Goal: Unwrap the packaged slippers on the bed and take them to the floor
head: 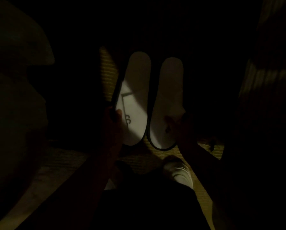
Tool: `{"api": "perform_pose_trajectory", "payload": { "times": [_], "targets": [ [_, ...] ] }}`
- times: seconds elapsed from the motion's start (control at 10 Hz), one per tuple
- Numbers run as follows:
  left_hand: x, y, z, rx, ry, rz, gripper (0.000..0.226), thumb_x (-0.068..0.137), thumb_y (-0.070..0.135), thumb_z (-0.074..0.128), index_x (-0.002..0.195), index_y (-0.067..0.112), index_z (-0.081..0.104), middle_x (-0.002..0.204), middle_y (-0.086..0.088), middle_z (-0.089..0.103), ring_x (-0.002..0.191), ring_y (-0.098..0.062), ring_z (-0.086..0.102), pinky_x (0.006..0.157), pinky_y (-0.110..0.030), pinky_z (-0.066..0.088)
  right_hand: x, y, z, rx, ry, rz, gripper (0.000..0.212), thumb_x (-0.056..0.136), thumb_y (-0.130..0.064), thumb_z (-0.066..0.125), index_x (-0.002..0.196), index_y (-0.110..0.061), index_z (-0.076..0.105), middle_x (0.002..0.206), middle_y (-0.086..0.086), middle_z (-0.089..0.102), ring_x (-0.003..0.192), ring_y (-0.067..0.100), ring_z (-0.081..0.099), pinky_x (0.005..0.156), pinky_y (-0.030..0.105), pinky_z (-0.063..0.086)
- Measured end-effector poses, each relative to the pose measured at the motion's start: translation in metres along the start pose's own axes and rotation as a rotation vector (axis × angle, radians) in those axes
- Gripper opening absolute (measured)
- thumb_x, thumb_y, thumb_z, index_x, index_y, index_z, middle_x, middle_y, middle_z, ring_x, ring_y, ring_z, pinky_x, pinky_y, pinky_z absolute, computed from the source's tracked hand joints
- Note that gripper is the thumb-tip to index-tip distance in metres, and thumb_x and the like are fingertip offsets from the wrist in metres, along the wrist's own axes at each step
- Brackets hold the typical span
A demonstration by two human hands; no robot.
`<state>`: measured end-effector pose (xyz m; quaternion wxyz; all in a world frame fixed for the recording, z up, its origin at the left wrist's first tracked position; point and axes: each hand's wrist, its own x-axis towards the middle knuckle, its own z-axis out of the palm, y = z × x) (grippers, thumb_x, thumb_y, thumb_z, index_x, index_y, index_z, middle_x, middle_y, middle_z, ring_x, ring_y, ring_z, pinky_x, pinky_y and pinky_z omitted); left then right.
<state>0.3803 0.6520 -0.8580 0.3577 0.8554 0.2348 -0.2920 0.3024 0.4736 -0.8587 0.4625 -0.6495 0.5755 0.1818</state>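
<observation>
Head view. The scene is very dark; only a lit patch of floor (105, 70) at centre reads clearly. Two white slippers lie side by side here, near each other but apart, with no wrapping visible on either. Your left hand (113, 123) holds the left slipper (134, 97) at the outer edge of its near end, thumb on the white face and the other fingers hidden behind the dark rim, so the fingers are clamped on it. This slipper appears tilted, its left edge raised off the floor, though the darkness leaves that uncertain. Your right hand (180, 127) meets the near right edge of the right slipper (169, 103), which seems to lie flat; the fingers look closed on its rim, yet the shadow hides the contact. A striped shoe (178, 170) shows below, close to you, and a dim pale mass at far left may be the bed (19, 47).

Handling, as a judgement: the slippers look thin, light and soft, with a flexible sole that would bend if lifted by one end. Grip each by the bound rim near its widest part, pinching lightly; little force should be needed to lower and align them.
</observation>
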Motion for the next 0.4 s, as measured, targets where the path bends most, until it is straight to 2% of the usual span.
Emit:
{"api": "perform_pose_trajectory", "payload": {
  "times": [0.1,0.2,0.3,0.4],
  "targets": [
    [-0.011,0.007,0.002,0.036,0.062,0.015,0.043,0.097,0.035,0.043,0.129,0.006,0.05,0.126,-0.018,0.057,0.115,-0.032,0.054,0.087,-0.023,0.033,-0.013,0.003,0.002,-0.102,0.094,-0.098,0.077,0.083,-0.041,0.068,0.144,-0.013,0.032,0.135,0.009,0.051,0.118,0.025,0.054,0.093,0.042,0.05],
    [-0.009,0.01,0.002,0.055,0.097,-0.003,0.048,0.094,0.038,0.048,0.131,0.007,0.048,0.129,-0.018,0.057,0.118,-0.033,0.054,0.093,-0.035,0.043,-0.02,0.0,-0.001,-0.298,0.151,-0.111,0.087,0.08,-0.053,0.065,0.147,-0.015,0.025,0.147,0.011,0.042,0.132,0.03,0.043,0.104,0.05,0.04],
    [-0.005,0.021,-0.008,-0.141,-0.062,-0.018,0.045,0.092,0.034,0.051,0.125,0.003,0.053,0.12,-0.02,0.064,0.106,-0.03,0.064,0.082,-0.026,0.057,-0.035,-0.008,-0.004,-0.415,0.18,-0.103,0.088,0.083,-0.057,0.059,0.15,-0.013,0.021,0.152,0.012,0.036,0.138,0.029,0.037,0.11,0.048,0.034],
    [-0.005,0.045,-0.036,-0.09,-0.016,0.115,0.042,0.094,0.033,0.046,0.124,0.006,0.052,0.118,-0.009,0.062,0.105,-0.026,0.062,0.094,-0.041,0.05,-0.059,-0.043,-0.009,-0.235,0.319,-0.235,0.07,0.089,-0.044,0.059,0.141,-0.005,0.035,0.138,0.015,0.049,0.126,0.028,0.049,0.103,0.038,0.04]
  ]
}}
